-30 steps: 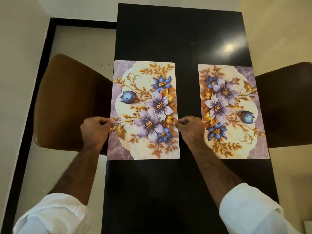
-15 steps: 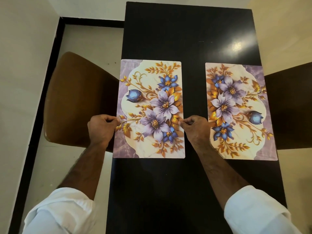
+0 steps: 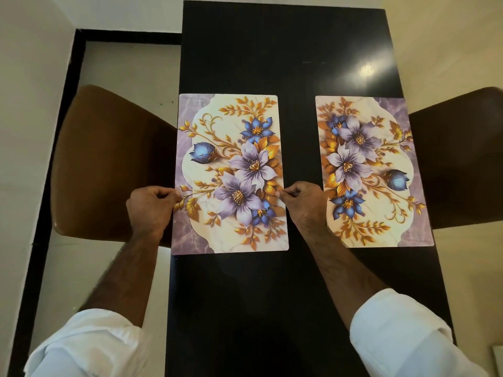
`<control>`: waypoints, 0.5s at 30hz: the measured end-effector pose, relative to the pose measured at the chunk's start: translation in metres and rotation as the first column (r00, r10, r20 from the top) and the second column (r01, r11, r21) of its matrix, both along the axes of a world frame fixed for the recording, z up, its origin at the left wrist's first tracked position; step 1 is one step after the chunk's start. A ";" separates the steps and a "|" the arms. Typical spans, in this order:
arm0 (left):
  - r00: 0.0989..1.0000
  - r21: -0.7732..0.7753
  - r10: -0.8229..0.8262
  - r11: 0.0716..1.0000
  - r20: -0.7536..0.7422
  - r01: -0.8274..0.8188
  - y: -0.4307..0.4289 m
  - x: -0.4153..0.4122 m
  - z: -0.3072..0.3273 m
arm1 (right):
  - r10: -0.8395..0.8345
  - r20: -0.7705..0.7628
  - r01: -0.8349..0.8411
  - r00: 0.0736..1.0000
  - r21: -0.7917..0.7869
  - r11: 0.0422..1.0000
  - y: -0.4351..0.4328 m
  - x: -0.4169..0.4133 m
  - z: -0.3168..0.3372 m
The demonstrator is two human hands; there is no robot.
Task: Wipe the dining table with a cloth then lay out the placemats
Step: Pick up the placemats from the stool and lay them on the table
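Observation:
Two floral placemats lie flat on the black dining table (image 3: 272, 50). The left placemat (image 3: 231, 172) sits along the table's left edge, its outer side slightly past it. My left hand (image 3: 149, 210) pinches that mat's left edge and my right hand (image 3: 302, 205) pinches its right edge, both near the lower half. The right placemat (image 3: 373, 172) rests by the table's right edge, untouched. No cloth is in view.
A brown chair (image 3: 109, 159) is tucked at the table's left side and another brown chair (image 3: 462, 159) at the right. Light floor with a black border strip (image 3: 62, 104) lies to the left. A lamp glare (image 3: 366, 69) shines on the far tabletop.
Both hands keep their pinch on the left placemat, which has stayed almost in place on the table. The camera view has drifted slightly.

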State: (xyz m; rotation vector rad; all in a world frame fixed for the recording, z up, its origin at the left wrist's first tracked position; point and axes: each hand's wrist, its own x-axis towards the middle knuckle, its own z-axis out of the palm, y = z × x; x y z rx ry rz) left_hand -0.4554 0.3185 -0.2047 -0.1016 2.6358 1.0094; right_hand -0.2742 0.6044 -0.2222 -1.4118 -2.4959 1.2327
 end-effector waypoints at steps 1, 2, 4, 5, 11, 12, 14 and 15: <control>1.000 -0.001 -0.002 1.000 -0.001 0.002 0.000 0.000 0.000 | 0.001 -0.001 -0.001 1.000 0.014 1.000 -0.001 0.000 0.001; 1.000 -0.003 -0.002 1.000 -0.003 0.002 -0.001 -0.001 -0.001 | 0.003 -0.001 -0.003 1.000 0.018 1.000 -0.001 0.000 0.000; 1.000 -0.008 0.004 1.000 0.001 -0.004 -0.001 -0.001 0.000 | 0.004 -0.006 -0.004 1.000 0.023 1.000 -0.002 0.000 0.001; 1.000 -0.010 0.006 1.000 0.006 -0.006 0.000 0.000 0.001 | 0.007 -0.006 -0.007 1.000 0.031 0.999 -0.002 0.000 0.001; 0.999 -0.019 0.025 1.000 0.022 -0.025 0.002 0.000 0.001 | 0.007 0.025 -0.008 1.000 0.039 0.999 -0.002 -0.003 0.003; 0.999 -0.015 0.034 0.999 0.027 -0.034 0.001 -0.001 0.000 | 0.005 0.034 -0.006 0.999 0.039 0.999 -0.002 -0.003 0.003; 0.999 -0.010 0.037 0.999 0.032 -0.037 0.001 -0.001 -0.001 | -0.001 0.048 0.000 0.999 0.022 1.000 -0.001 -0.004 0.003; 0.999 -0.014 0.037 0.999 0.037 -0.036 0.002 0.000 0.002 | -0.002 0.054 0.001 0.999 0.021 1.000 -0.001 -0.004 0.004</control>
